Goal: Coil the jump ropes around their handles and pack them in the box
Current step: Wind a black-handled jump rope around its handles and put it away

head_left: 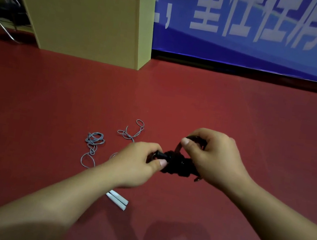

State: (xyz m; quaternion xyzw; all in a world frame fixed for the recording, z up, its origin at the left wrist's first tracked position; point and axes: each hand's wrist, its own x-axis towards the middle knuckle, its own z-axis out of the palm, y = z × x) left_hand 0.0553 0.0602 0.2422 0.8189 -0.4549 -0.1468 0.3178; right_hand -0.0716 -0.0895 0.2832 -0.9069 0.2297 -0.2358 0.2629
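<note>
A black jump rope (177, 162) is wound in a thick bundle around its handles, held above the red floor. My left hand (136, 164) grips the handle end at the bundle's left. My right hand (215, 159) pinches a loop of the black rope above the bundle's right end. A grey jump rope (93, 141) lies tangled on the floor to the left, partly hidden by my left hand. Its two white handles (118, 199) lie side by side under my left forearm. A tall yellow box (82, 20) stands at the back left.
A blue banner (259, 32) with white characters runs along the back wall. Metal chair legs (1, 22) show at the far left beside the box. The red floor (237, 111) spreads between me and the banner.
</note>
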